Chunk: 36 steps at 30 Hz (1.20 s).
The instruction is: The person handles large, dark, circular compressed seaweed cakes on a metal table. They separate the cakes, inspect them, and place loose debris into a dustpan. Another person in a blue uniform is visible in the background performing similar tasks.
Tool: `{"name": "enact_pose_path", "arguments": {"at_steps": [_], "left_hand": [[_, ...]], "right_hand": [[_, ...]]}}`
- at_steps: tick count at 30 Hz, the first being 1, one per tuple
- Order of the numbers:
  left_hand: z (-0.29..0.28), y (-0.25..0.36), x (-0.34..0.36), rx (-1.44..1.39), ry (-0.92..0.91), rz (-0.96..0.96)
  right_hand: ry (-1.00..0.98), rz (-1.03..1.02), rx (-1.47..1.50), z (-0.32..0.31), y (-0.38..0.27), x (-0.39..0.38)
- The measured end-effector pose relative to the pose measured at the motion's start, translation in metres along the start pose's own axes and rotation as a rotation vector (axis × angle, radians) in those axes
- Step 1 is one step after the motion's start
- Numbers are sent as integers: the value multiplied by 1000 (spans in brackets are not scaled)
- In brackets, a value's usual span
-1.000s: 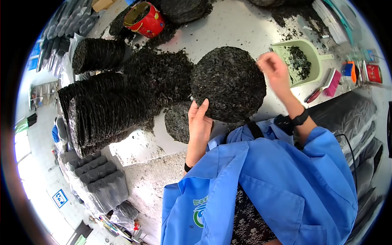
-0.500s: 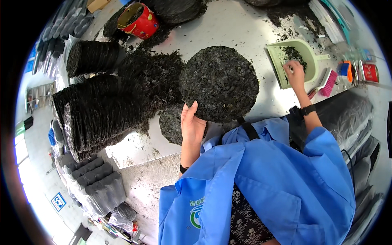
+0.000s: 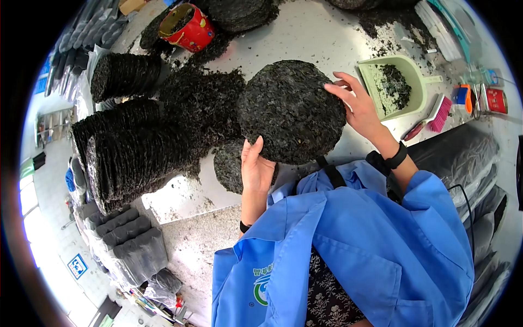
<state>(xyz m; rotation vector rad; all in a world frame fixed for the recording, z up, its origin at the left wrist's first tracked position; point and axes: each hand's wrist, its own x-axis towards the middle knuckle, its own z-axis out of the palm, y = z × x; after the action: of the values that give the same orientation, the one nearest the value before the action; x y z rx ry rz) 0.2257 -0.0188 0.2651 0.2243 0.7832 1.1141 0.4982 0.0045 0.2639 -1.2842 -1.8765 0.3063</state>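
Note:
My left hand [image 3: 256, 163] grips a round dark dried seaweed disc [image 3: 289, 109] at its lower left edge, thumb on top. My right hand [image 3: 354, 109] is open at the disc's right edge, fingers apart, a fingertip on or just over its surface. Another round disc [image 3: 229, 171] lies partly hidden below the left side of the held one. Loose dark seaweed [image 3: 201, 103] is heaped to the left, beside rows of stacked discs [image 3: 139, 163]. A pale green dustpan [image 3: 414, 98] holding dark scraps lies just right of my right hand.
A red bucket [image 3: 190, 35] and more discs [image 3: 234, 13] stand at the back. A pink-bristled brush [image 3: 438, 117], an orange-and-blue item [image 3: 462, 99] and a red can [image 3: 496, 99] are at the right. Bagged bundles [image 3: 131, 248] lie lower left; a dark wrapped bundle [image 3: 455, 155] is at the lower right.
My right hand has gone from the disc's edge into the dustpan and back left to the disc, fingers now more spread. The held disc has shifted slightly left.

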Motion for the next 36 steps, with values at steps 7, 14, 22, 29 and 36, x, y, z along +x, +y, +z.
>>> {"name": "enact_pose_path", "arguments": {"at_steps": [7,14,22,29,36], "left_hand": [[-1,2,-1,204,-50,44],[-28,-7,4,630,158,218],[-76,15,-22,279,403,197],[-197,50,-78,459,723,171],[-167,51,-63,869,761,369]], "right_hand": [[-159,235,263,-2,-5,0],[-176,724,863,27,-9,-10],[-225,706,899,48,-23,-20],[-433,3,-246,43,10,-51],[-554,-66,-357,57,0,-51]]}}
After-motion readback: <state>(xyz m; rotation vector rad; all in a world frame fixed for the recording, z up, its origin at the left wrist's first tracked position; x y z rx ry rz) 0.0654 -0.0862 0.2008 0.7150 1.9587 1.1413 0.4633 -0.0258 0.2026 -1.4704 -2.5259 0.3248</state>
